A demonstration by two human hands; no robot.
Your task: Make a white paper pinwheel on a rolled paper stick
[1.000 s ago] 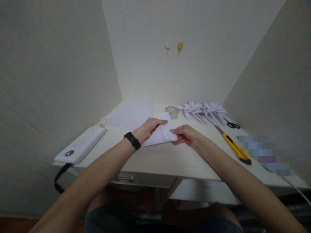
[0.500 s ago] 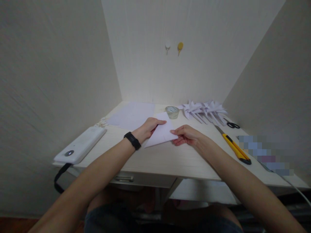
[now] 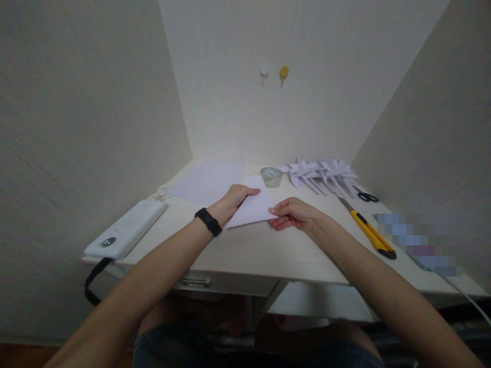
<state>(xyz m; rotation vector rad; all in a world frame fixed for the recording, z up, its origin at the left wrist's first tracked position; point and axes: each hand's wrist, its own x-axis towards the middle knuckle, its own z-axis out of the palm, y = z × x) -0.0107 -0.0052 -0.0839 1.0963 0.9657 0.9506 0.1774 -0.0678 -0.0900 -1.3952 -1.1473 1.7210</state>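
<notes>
One held paper [image 3: 255, 205], lengthwise toward the wall [image 3: 230, 117]

White box [image 3: 132, 225]: on the front left corner of the tabletop [image 3: 238, 258], black strap [image 3: 94, 273] hanging down
Yellow cutter [image 3: 370, 232]: close to the right edge, blade pointing to the back
Black scissors [image 3: 367, 196]: by the right edge, behind the cutter
Wall hooks [image 3: 284, 72]: white and yellow, above the back edge

Smooth matt paper sheet [image 3: 255, 207].
</notes>
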